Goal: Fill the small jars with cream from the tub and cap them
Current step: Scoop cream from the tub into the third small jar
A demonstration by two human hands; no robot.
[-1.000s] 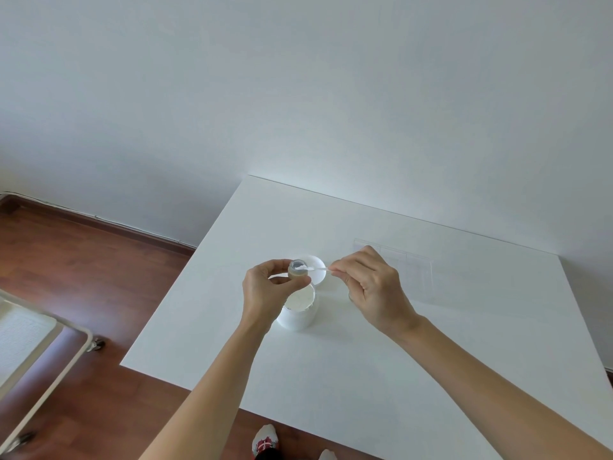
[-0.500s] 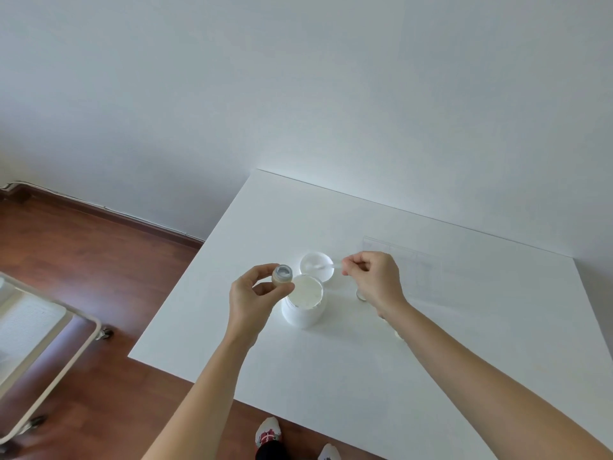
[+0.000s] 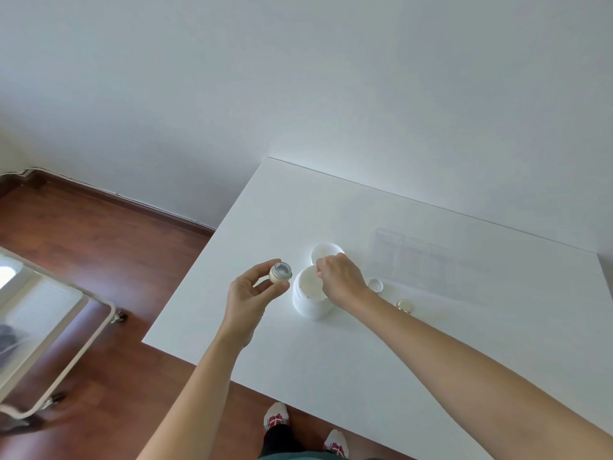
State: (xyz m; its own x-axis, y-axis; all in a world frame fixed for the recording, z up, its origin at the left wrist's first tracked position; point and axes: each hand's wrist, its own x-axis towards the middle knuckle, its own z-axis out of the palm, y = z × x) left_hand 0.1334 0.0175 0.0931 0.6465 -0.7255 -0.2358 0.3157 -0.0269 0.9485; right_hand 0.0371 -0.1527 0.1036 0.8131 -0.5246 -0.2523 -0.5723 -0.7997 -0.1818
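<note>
My left hand (image 3: 252, 295) holds a small beige jar (image 3: 280, 273) up, open mouth toward me, just left of the white cream tub (image 3: 310, 293). The tub stands open on the white table (image 3: 365, 353). My right hand (image 3: 341, 280) hovers over the tub's mouth with fingers pinched; the thin white spatula seen earlier is hidden under them. The tub's white lid (image 3: 326, 253) lies just behind the tub. A small white cap (image 3: 375, 285) and a gold-rimmed cap (image 3: 404, 306) lie to the right.
A clear plastic box (image 3: 414, 257) sits at the back right of the table. A white-framed cart (image 3: 49, 327) stands on the wooden floor to the left. My shoes (image 3: 277, 418) show below the table's near edge.
My right hand has moved from the jar's mouth back and down to the tub's opening. My left hand has carried the jar left, away from the tub.
</note>
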